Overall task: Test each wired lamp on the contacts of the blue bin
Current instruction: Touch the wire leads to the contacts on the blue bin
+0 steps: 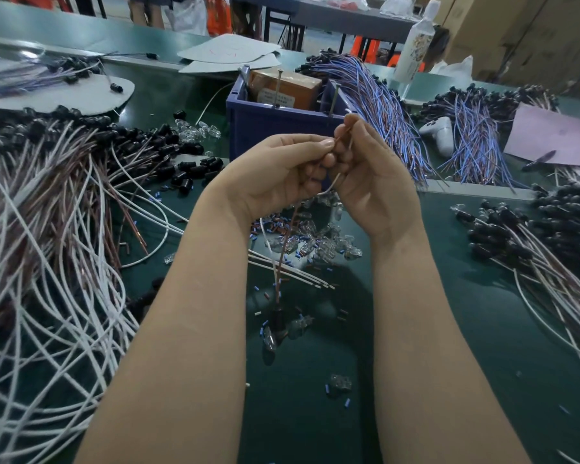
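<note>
The blue bin stands at the middle of the green table, with two upright metal rods, the left contact and the right contact, rising from it. Just in front of the bin my left hand pinches the brown wire of one wired lamp. My right hand pinches the lamp's white wire. The lamp's black socket and clear bulb hang low between my forearms. The wire tips are close to the right contact but apart from it.
Heaps of white and brown wired lamps lie at the left. Blue and purple wired bundles lie behind and right of the bin, more socketed lamps at the right. Loose clear bulbs and small sleeves litter the table. A brown box sits in the bin.
</note>
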A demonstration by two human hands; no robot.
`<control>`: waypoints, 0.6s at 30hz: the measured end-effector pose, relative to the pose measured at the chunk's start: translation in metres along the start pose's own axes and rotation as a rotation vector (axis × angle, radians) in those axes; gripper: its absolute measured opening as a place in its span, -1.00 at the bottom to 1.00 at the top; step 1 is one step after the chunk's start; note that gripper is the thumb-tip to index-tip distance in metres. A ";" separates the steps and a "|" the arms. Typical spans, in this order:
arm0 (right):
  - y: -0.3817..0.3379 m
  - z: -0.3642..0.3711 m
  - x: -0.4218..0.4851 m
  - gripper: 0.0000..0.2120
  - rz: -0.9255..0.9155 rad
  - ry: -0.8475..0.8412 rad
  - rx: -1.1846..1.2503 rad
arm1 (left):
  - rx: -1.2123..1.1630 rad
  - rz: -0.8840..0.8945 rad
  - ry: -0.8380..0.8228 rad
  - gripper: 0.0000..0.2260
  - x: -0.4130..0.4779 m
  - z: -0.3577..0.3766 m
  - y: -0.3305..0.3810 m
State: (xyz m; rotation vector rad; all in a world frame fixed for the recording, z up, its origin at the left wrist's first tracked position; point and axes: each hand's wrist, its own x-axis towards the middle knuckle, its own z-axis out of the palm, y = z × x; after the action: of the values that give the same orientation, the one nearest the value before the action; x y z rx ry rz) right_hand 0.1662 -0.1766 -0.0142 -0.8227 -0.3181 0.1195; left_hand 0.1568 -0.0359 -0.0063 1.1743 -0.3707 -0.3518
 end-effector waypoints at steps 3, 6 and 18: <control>0.000 -0.004 0.001 -0.76 -0.008 -0.043 0.004 | -0.045 -0.004 -0.038 -0.84 0.000 -0.001 -0.001; 0.001 -0.005 0.000 -0.80 -0.007 -0.073 0.014 | -0.087 -0.005 -0.089 -0.83 -0.001 -0.002 -0.001; 0.001 0.001 0.000 -0.91 -0.164 0.303 -0.605 | 0.163 -0.077 0.119 -0.88 0.003 0.000 -0.002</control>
State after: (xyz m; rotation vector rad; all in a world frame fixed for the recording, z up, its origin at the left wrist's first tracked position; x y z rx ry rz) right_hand 0.1662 -0.1748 -0.0144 -1.3902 -0.1304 -0.2672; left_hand 0.1589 -0.0380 -0.0077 1.3655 -0.2545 -0.3209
